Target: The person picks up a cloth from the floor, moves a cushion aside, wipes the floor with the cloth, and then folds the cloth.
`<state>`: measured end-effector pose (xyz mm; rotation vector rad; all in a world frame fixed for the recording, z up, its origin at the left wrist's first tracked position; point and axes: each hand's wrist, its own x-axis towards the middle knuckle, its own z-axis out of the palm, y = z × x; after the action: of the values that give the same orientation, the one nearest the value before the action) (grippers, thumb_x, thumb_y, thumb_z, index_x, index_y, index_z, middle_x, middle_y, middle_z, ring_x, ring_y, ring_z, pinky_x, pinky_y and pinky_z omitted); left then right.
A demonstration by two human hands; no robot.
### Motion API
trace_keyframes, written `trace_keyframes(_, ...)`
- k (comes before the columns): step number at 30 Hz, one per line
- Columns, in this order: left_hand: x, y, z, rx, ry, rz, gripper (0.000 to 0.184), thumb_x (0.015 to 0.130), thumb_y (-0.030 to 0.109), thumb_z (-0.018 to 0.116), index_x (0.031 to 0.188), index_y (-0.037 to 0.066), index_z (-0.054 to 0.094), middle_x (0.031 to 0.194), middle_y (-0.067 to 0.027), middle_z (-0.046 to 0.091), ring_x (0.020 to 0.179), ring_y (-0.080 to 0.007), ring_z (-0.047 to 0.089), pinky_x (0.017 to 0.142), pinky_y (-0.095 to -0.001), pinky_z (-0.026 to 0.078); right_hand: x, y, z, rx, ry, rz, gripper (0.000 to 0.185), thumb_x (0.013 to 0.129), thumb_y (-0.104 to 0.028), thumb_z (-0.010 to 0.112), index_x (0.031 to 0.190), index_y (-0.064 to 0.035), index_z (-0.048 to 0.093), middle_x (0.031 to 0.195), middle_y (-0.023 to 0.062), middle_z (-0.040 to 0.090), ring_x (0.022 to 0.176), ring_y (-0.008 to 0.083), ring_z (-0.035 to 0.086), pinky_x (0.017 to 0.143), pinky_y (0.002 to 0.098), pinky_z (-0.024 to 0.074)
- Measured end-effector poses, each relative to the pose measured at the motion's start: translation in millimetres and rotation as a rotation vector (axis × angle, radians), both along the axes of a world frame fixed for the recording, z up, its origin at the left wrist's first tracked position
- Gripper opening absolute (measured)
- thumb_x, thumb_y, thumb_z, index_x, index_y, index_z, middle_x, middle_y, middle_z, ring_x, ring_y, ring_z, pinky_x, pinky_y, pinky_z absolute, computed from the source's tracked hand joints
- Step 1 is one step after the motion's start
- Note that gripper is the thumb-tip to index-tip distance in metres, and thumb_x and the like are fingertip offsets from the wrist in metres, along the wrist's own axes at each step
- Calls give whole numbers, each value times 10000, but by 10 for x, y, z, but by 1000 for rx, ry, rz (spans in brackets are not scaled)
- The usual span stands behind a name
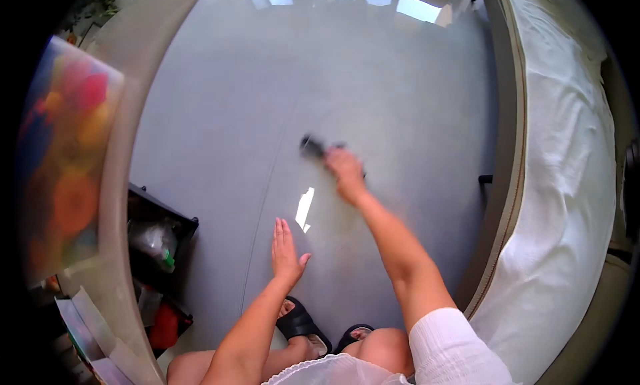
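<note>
My right hand [345,168] is stretched out over the grey floor [213,118], its fingers closed round a dark elongated object [312,147]. Motion smears this object, so its kind cannot be made out; its rounded dark end points to the upper left, and a bit more of it shows beside my fingers. Nearer to me, my left hand [285,255] holds nothing. Its fingers are straight and side by side, with the thumb apart. A bright patch of reflected light lies on the floor between the two hands.
A white-covered sofa [560,185] runs along the right. On the left, a curved table edge [143,92] carries a blurred colourful box [73,152]. Below it stands a black storage rack [163,212] with a plastic bag [153,242]. My feet wear black sandals [303,325].
</note>
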<state>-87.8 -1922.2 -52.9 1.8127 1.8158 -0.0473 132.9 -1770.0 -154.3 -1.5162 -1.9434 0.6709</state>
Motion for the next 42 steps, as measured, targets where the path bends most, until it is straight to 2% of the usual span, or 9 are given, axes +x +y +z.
trace_keyframes(7,-324,-246,-217,-106,38,318,1170,707,181,846,1551,20,51,1633,-169,40,1499,-331,126,1203,-404,208,-158,-932,157,-32,-93,693,403,860,-25,583,1251,-117,613,1426,50,522,1321,252,468,1080,397,360)
trace_keyframes(10,-293,-219,-311,-201,56,468,1175,708,191,840,1552,23,41,1634,-161,34,1503,-323,105,1214,-393,180,-271,-120,275,-55,-120,29,515,808,52,537,1299,-95,573,1465,80,461,1339,302,416,1041,459,375)
trace_keyframes(14,-379,-250,-322,-194,52,476,1071,768,140,753,1546,-2,31,1626,-183,46,1504,-323,100,1220,-377,164,-1204,230,249,-101,-212,52,480,835,-44,570,1309,-121,577,1473,46,446,1367,271,372,1030,469,356)
trace_keyframes(20,-679,-453,-204,-140,79,772,920,752,-19,576,1532,-28,90,1611,-221,85,1482,-370,160,1218,-390,171,-1642,-1151,224,-85,-118,1001,398,852,-82,591,1218,-231,647,1462,-67,465,1353,214,404,1022,428,388)
trace_keyframes(23,-791,-500,-140,-182,141,867,932,743,-26,592,1533,-20,98,1608,-226,92,1483,-360,168,1214,-376,190,-1528,-680,277,-53,-316,1125,338,849,-78,593,1141,-224,680,1459,-83,468,1354,199,403,998,412,402)
trace_keyframes(28,-886,-499,-265,-125,135,854,977,728,-16,619,1536,-12,70,1605,-240,80,1483,-367,167,1210,-356,201,-2094,-251,170,64,-190,380,324,890,-140,538,1179,-197,674,1434,-64,481,1337,180,402,1015,381,376)
trace_keyframes(36,-560,-559,-31,-179,24,820,1087,683,-53,626,1572,134,31,1604,-260,23,1480,-395,158,1206,-378,200,-1101,-1733,227,16,-208,985,306,905,-221,552,1188,-242,666,1461,-73,466,1340,185,404,1013,373,390)
trace_keyframes(39,-409,-691,-19,-127,-53,665,1067,684,-78,595,1576,137,50,1602,-261,49,1472,-412,166,1202,-408,204,-562,-1733,642,-184,-260,950,305,902,-173,543,1181,-197,664,1478,-38,466,1349,207,414,1029,405,391)
trace_keyframes(42,-324,-803,19,-78,-91,509,1047,710,-94,589,1579,149,59,1600,-261,68,1461,-420,185,1197,-427,215,-60,-1346,622,-87,-189,433,477,803,16,571,1239,-168,622,1503,22,430,1385,278,379,1034,439,387)
